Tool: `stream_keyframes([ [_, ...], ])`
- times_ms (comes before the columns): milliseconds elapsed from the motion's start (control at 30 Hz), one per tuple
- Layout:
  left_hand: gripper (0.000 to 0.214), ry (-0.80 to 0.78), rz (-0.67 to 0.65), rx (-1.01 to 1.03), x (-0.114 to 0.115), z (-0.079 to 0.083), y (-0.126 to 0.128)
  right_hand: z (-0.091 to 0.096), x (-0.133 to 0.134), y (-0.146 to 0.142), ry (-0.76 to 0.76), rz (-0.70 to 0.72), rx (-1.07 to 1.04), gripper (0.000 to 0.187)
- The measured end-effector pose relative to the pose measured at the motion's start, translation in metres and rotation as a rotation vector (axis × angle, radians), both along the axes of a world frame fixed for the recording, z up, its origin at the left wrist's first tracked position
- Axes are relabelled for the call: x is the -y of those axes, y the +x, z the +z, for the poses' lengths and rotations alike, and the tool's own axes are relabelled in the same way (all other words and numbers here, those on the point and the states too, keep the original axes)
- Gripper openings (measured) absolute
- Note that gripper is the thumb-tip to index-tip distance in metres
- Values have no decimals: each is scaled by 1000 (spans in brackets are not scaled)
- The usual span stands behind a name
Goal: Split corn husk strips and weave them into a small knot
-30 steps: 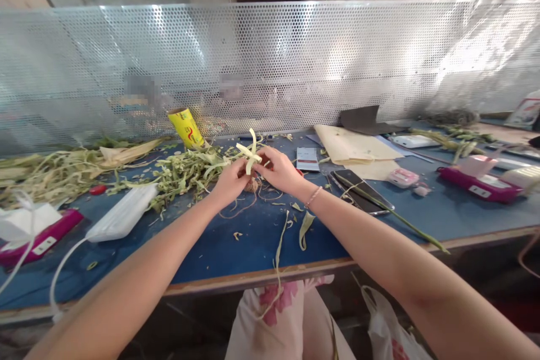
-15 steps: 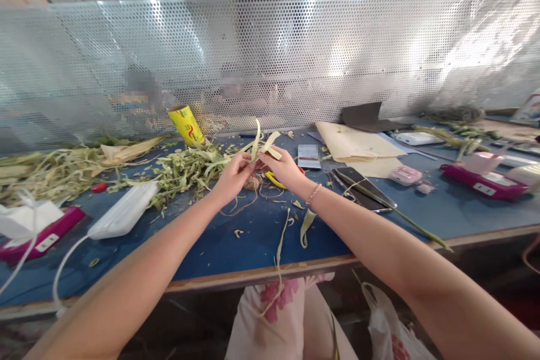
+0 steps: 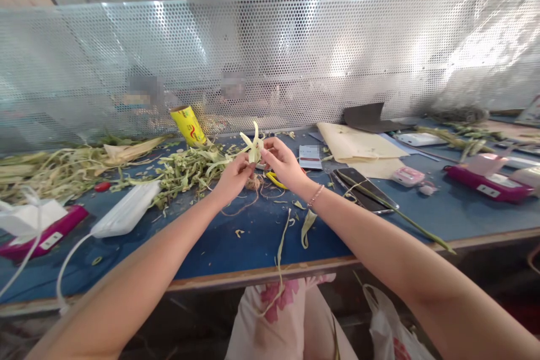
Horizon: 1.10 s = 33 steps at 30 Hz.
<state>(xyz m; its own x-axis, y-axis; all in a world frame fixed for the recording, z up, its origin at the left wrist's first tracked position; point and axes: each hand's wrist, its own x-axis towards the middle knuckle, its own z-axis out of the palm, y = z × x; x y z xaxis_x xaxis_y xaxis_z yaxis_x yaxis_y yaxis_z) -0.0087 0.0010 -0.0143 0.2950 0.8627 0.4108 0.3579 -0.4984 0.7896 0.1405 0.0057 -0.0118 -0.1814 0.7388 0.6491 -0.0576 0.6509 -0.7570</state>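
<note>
Both hands meet above the middle of the blue table. My left hand is closed, pinching the base of a small bundle of pale green leaf strips that fans upward. My right hand is closed on the same strips from the right, fingers curled around them. Below the hands lies a tangle of brown twine, with a yellow-handled tool partly hidden beneath my right hand. A bracelet circles my right wrist.
A heap of green leaf scraps and long husks covers the left. A yellow roll leans at the perforated metal screen. A face mask, pink tissue packs, a phone and paper sheets lie around.
The leaf strips were turned and worked between the fingers, fanning wider and then gathering tighter. Both hands rose slightly and stayed together. The camera view shifted a little.
</note>
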Motion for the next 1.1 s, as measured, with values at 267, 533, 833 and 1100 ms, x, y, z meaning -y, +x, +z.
stream_keyframes([
  [267, 11, -67, 13, 108, 5, 5, 3, -2, -3, -1, 66, -81, 49, 8],
  [533, 20, -70, 95, 184, 3, 4, 1, 1, 5, 0, 285, -113, 259, 2],
  [833, 24, -183, -15, 281, 6, 4, 4, 0, 8, -2, 330, -118, 283, 10],
  [1100, 30, -223, -108, 252, 8, 2, 1, 3, 5, -3, 27, -101, 222, 4],
])
